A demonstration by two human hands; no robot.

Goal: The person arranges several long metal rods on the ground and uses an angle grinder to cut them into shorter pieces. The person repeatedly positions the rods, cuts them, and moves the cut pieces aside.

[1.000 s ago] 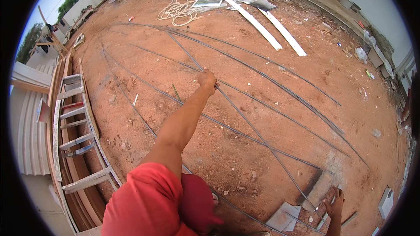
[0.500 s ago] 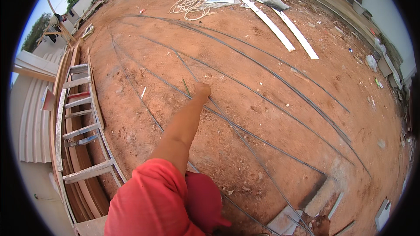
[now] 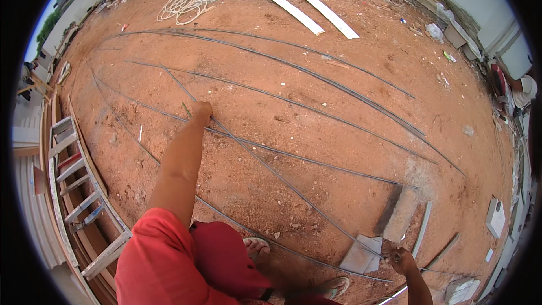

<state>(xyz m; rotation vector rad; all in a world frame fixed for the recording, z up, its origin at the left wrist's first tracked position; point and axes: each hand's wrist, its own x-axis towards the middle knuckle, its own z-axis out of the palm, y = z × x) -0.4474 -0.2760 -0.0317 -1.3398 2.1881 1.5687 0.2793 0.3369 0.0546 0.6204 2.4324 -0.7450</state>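
My left hand [image 3: 201,110], at the end of a stretched arm, is closed round a thin grey steel bar [image 3: 271,169]. The bar runs slantwise across the ground, from beyond that hand down to my right hand [image 3: 400,262] at the lower right. There the fingers are closed at the bar's near end, though blur and shadow hide the exact grip. Another long steel bar [image 3: 316,161] lies beneath it and crosses it. A concrete block [image 3: 400,214] and a pale tile [image 3: 360,254] lie by my right hand.
More steel bars [image 3: 293,101] curve over the red dirt. A ladder [image 3: 79,192] lies on planks at the left. White boards [image 3: 282,3] and coiled hose [image 3: 180,5] are at the back. Another person [image 3: 522,87] is at the far right. My sandalled foot [image 3: 258,247] shows below.
The view has swung right and down, so the scene sits further left. My right hand and feet now show clearly, and a person has come into view at the right edge. My left hand keeps its grip.
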